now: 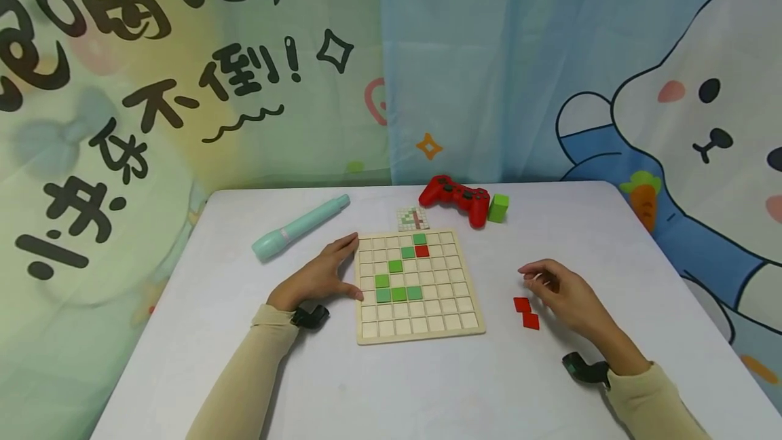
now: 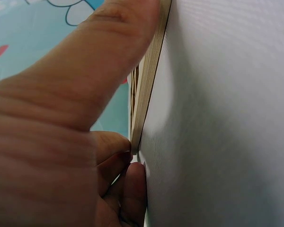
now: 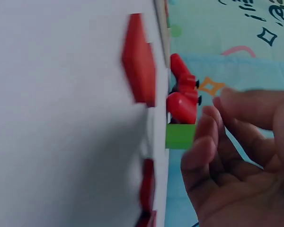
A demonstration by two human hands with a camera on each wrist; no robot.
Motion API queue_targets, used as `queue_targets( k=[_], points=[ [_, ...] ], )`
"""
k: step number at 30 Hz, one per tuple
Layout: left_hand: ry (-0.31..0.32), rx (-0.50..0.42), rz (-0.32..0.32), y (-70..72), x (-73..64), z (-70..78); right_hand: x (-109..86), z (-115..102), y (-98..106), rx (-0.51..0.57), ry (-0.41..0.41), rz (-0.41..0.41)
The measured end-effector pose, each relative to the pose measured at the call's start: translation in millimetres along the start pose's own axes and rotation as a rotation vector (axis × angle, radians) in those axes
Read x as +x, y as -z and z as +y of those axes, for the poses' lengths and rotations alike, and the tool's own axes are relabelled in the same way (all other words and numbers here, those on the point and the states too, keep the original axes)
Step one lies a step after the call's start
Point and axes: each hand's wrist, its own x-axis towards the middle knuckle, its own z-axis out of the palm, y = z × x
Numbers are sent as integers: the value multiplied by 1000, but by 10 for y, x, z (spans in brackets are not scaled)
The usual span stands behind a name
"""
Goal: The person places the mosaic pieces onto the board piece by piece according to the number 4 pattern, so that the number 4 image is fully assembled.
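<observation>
A square wooden grid board lies on the table, with several green tiles and one red tile in its cells. My left hand rests at the board's left side, thumb and fingers spread along the edge; the left wrist view shows the thumb against the board's side. Over the right part of the table hovers my right hand, fingers loosely bent, nothing visible between them. Just below its fingertips are two loose red tiles. In the right wrist view, red tiles appear blurred, with more red pieces lower down.
Behind the board lies a small pattern card. A red game controller and a green block sit at the back. A mint-green cylinder lies at the back left. Printed curtains hang behind the white table.
</observation>
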Motion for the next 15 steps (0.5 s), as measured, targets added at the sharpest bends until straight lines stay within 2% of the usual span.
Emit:
queue_targets(
  k=[9, 15],
  points=[
    [-4, -11, 3, -1, -4, -14, -52, 96, -70, -82, 122, -91],
    [-7, -9, 2, -7, -1, -21, -75, 141, -34, -92, 148, -118]
  ],
)
